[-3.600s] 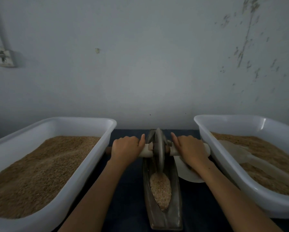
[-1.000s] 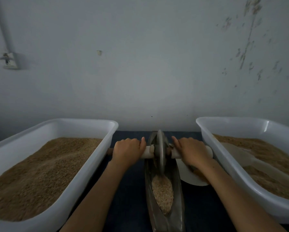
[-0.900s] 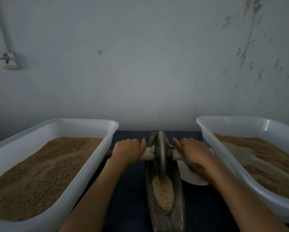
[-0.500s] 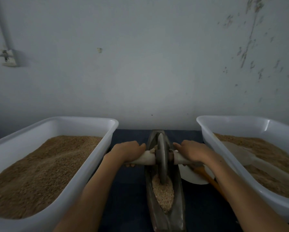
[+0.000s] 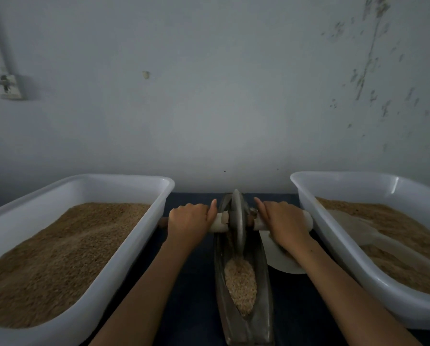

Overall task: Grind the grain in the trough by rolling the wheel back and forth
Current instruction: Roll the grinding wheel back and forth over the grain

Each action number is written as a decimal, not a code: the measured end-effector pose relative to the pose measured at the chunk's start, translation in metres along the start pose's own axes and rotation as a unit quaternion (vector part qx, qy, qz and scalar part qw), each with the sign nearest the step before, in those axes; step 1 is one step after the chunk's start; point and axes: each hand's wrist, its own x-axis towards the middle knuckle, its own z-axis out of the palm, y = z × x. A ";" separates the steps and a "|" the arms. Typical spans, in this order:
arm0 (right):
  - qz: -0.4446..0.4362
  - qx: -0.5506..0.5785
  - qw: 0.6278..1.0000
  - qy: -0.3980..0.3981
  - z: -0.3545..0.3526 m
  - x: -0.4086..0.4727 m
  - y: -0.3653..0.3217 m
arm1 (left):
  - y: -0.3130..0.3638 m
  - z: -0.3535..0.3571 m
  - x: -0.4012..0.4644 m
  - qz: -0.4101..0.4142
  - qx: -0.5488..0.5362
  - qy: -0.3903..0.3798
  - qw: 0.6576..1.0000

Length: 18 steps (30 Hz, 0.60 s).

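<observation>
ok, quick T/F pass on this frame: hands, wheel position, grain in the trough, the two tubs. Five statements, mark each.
1. Both hands grip the axle, one on each side of the wheel. True: left hand and right hand each wrap a handle end.
2. The wheel sits at the near end of the trough. False: it stands at the far end, toward the wall.
3. The grain in the trough lies nearer the person than the wheel. True.
4. The left tub is empty. False: it holds a deep bed of brown grain.
5. A pale scoop lies in the right tub. True.
</observation>
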 end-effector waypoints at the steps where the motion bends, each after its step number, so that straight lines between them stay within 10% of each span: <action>1: 0.010 0.003 1.000 -0.009 -0.001 0.001 0.001 | -0.001 -0.001 0.001 0.000 -0.006 -0.009 1.000; 12: 0.019 0.085 0.972 -0.217 -0.005 0.015 0.011 | -0.010 -0.010 0.017 0.051 -0.128 -0.220 0.966; 18: 0.053 0.142 0.959 -0.238 -0.003 0.015 0.012 | -0.011 -0.008 0.014 0.069 -0.098 -0.199 0.973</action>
